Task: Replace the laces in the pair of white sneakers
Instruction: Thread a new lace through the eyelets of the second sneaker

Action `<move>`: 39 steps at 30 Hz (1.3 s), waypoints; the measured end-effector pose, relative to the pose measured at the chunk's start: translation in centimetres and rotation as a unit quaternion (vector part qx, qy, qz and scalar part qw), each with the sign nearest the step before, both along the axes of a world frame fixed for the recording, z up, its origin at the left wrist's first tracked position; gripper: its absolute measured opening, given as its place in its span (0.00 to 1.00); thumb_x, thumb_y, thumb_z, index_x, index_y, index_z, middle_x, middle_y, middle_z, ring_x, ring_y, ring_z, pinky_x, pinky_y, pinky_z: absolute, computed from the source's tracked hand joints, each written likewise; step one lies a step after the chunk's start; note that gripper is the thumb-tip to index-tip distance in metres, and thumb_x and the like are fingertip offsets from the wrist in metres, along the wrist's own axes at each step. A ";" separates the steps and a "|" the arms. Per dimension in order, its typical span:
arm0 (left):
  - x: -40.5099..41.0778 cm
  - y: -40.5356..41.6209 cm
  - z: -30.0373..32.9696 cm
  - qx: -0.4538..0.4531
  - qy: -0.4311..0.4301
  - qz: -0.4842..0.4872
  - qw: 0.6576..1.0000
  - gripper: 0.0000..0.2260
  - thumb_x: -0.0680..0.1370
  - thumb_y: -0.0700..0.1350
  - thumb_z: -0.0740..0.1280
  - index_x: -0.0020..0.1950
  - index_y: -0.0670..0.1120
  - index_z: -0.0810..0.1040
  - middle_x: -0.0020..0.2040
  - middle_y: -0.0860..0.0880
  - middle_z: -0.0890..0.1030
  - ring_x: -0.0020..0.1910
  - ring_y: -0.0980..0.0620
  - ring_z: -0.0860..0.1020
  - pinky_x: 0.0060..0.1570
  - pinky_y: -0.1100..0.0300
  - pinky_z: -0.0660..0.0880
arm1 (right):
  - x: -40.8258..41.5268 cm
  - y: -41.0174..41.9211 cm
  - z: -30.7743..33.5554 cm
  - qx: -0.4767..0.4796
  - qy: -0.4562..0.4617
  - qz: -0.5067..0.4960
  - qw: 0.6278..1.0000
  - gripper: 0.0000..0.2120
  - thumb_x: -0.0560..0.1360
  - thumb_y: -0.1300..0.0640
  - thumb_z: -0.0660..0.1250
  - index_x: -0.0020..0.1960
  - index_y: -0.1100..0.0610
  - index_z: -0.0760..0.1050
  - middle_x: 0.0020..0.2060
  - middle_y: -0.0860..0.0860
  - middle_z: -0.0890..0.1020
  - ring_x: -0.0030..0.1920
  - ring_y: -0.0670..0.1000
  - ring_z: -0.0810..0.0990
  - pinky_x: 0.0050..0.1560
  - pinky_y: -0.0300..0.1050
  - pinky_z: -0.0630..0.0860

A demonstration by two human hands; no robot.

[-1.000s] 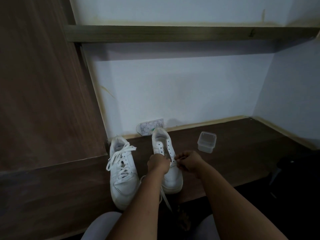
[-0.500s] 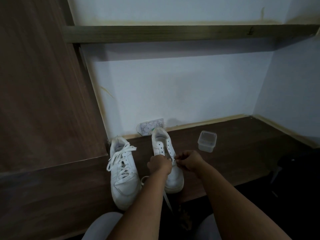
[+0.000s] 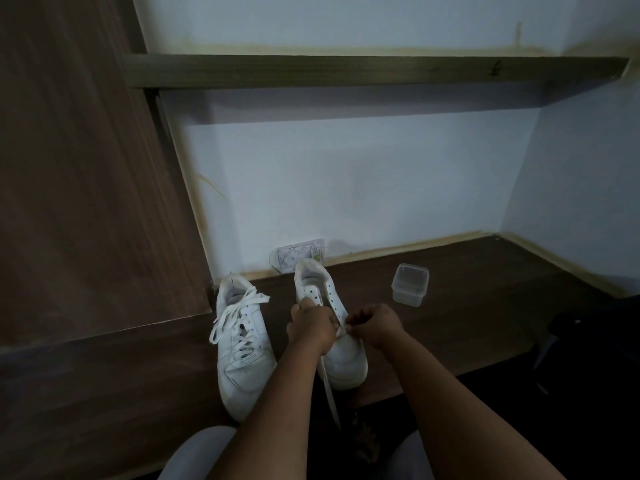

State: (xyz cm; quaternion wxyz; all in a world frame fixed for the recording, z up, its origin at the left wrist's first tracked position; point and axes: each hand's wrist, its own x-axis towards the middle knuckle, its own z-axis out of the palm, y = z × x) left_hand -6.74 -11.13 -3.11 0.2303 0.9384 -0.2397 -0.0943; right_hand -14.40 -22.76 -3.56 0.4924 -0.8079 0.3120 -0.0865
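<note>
Both hands [image 3: 341, 325] pinching white lace [image 3: 341, 329] over right sneaker [image 3: 332, 323], beside laced sneaker [image 3: 240, 344].

Desk [image 3: 467, 317] — dark wood grain, matt; sneakers [image 3: 242, 355] smooth white, leather-like; laces [image 3: 230, 315] flat cloth; tub [image 3: 409, 285] — clear plastic.

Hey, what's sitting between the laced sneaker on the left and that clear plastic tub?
In the head view, the other sneaker stands between the laced sneaker and the plastic tub, with both hands working its lace.
</note>
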 end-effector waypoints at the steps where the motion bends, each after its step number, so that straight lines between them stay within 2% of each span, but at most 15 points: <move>1: 0.1 0.0 -0.2 -0.034 0.028 0.011 0.999 0.08 0.78 0.50 0.66 0.55 0.52 0.81 0.68 0.49 0.64 0.61 0.46 0.65 0.54 0.55 0.67 | 0.0 0.1 0.0 0.009 -0.001 -0.008 1.000 0.05 0.69 0.62 0.74 0.43 0.54 0.82 0.40 0.48 0.83 0.42 0.44 0.79 0.35 0.34 0.73; 4: -0.1 -0.2 -1.1 -0.128 0.090 0.045 0.987 0.06 0.78 0.47 0.67 0.51 0.51 0.83 0.67 0.48 0.64 0.60 0.46 0.66 0.60 0.56 0.70 | 0.1 0.0 -0.2 0.035 -0.003 -0.023 0.999 0.05 0.69 0.61 0.75 0.41 0.53 0.81 0.39 0.49 0.83 0.41 0.46 0.81 0.37 0.40 0.78; 7: -0.2 -0.6 -1.8 -0.174 0.124 0.074 0.974 0.06 0.78 0.46 0.67 0.47 0.51 0.84 0.65 0.48 0.68 0.61 0.44 0.69 0.60 0.53 0.73 | 0.1 -0.2 -0.3 0.062 -0.018 -0.021 0.998 0.05 0.69 0.61 0.75 0.40 0.53 0.82 0.42 0.50 0.84 0.46 0.50 0.82 0.51 0.49 0.81; 10: 0.3 -0.6 -2.2 -0.212 0.175 0.087 0.957 0.06 0.75 0.46 0.68 0.40 0.53 0.83 0.61 0.46 0.75 0.57 0.46 0.75 0.52 0.56 0.76 | 0.0 -0.3 -0.5 0.082 -0.040 -0.016 0.996 0.05 0.69 0.63 0.74 0.41 0.54 0.82 0.42 0.51 0.84 0.46 0.50 0.82 0.51 0.47 0.81; 14: 0.9 -0.5 -2.8 -0.211 0.184 0.060 0.958 0.12 0.75 0.44 0.67 0.33 0.55 0.81 0.57 0.47 0.79 0.59 0.45 0.76 0.61 0.49 0.75 | 0.1 -0.3 -0.6 0.084 -0.054 -0.010 0.995 0.05 0.69 0.63 0.75 0.41 0.54 0.83 0.41 0.51 0.84 0.46 0.50 0.83 0.49 0.45 0.81; 19: -0.3 -0.4 -1.9 -0.141 0.074 0.057 0.986 0.08 0.79 0.49 0.66 0.49 0.49 0.85 0.64 0.48 0.70 0.61 0.45 0.71 0.56 0.64 0.67 | 0.1 -0.3 -0.8 0.030 -0.043 0.006 0.999 0.04 0.67 0.56 0.77 0.39 0.53 0.83 0.40 0.50 0.85 0.44 0.46 0.82 0.46 0.42 0.80; 23: -0.4 -0.4 -1.1 -0.130 0.057 0.049 0.989 0.10 0.80 0.49 0.64 0.52 0.48 0.84 0.66 0.47 0.68 0.63 0.45 0.68 0.57 0.61 0.66 | 0.2 -0.7 -1.2 0.066 -0.036 -0.016 0.997 0.05 0.68 0.56 0.76 0.39 0.57 0.82 0.38 0.53 0.84 0.40 0.48 0.82 0.43 0.45 0.80; 26: -0.1 0.2 -0.7 -0.087 0.039 0.027 0.995 0.14 0.83 0.50 0.58 0.61 0.48 0.79 0.66 0.44 0.68 0.64 0.44 0.67 0.62 0.53 0.69 | 0.5 -1.3 -0.7 0.130 -0.005 -0.021 0.991 0.08 0.73 0.59 0.71 0.49 0.63 0.82 0.45 0.59 0.84 0.44 0.53 0.83 0.49 0.53 0.81; 29: 0.4 1.1 -0.4 -0.090 0.035 0.008 0.995 0.14 0.83 0.50 0.57 0.63 0.48 0.78 0.65 0.43 0.68 0.65 0.44 0.67 0.66 0.50 0.68 | 0.1 -3.8 1.1 0.195 -0.065 -0.158 0.966 0.16 0.78 0.62 0.60 0.64 0.66 0.74 0.59 0.63 0.78 0.46 0.53 0.81 0.37 0.41 0.77; 31: 0.5 1.5 -0.2 -0.101 0.054 0.001 0.993 0.14 0.82 0.49 0.58 0.61 0.48 0.79 0.65 0.44 0.68 0.64 0.45 0.68 0.66 0.50 0.68 | -2.1 -6.8 2.5 0.066 0.006 -0.311 0.948 0.21 0.78 0.58 0.58 0.71 0.57 0.68 0.67 0.56 0.72 0.61 0.53 0.76 0.45 0.40 0.76; 32: 0.5 1.6 0.0 -0.107 0.068 0.001 0.992 0.14 0.82 0.49 0.58 0.60 0.48 0.80 0.65 0.44 0.69 0.64 0.45 0.69 0.66 0.51 0.69 | -3.2 -7.6 3.4 -0.066 0.086 -0.303 0.947 0.24 0.78 0.57 0.58 0.74 0.53 0.63 0.71 0.53 0.67 0.67 0.52 0.71 0.54 0.44 0.76; 34: 0.5 1.9 0.8 -0.136 0.110 -0.002 0.985 0.14 0.81 0.46 0.58 0.56 0.48 0.83 0.63 0.46 0.71 0.62 0.46 0.72 0.64 0.54 0.70 | -5.1 -9.0 5.0 -0.176 0.148 -0.337 0.913 0.23 0.78 0.56 0.59 0.72 0.55 0.64 0.71 0.55 0.67 0.67 0.53 0.70 0.60 0.47 0.73; 35: 0.6 2.1 1.3 -0.152 0.141 -0.005 0.978 0.14 0.81 0.45 0.58 0.54 0.48 0.84 0.62 0.47 0.74 0.61 0.47 0.74 0.63 0.54 0.71 | -5.2 -8.7 4.9 -0.150 0.120 -0.375 0.907 0.19 0.78 0.55 0.60 0.68 0.57 0.70 0.66 0.56 0.72 0.63 0.53 0.74 0.59 0.46 0.74; 37: 0.9 2.6 2.3 -0.170 0.202 -0.010 0.964 0.13 0.80 0.43 0.60 0.50 0.48 0.85 0.55 0.48 0.80 0.55 0.49 0.78 0.60 0.54 0.74 | -4.2 -6.4 4.9 -0.010 -0.038 -0.325 0.945 0.10 0.77 0.53 0.63 0.55 0.55 0.77 0.55 0.57 0.79 0.53 0.55 0.79 0.58 0.54 0.77; 39: 1.0 3.0 3.2 -0.197 0.239 0.012 0.951 0.11 0.80 0.43 0.61 0.48 0.47 0.84 0.46 0.49 0.80 0.47 0.51 0.77 0.48 0.57 0.74 | -2.2 -3.7 3.7 0.033 -0.116 -0.106 0.987 0.07 0.75 0.47 0.67 0.48 0.51 0.78 0.49 0.54 0.82 0.49 0.54 0.81 0.54 0.56 0.78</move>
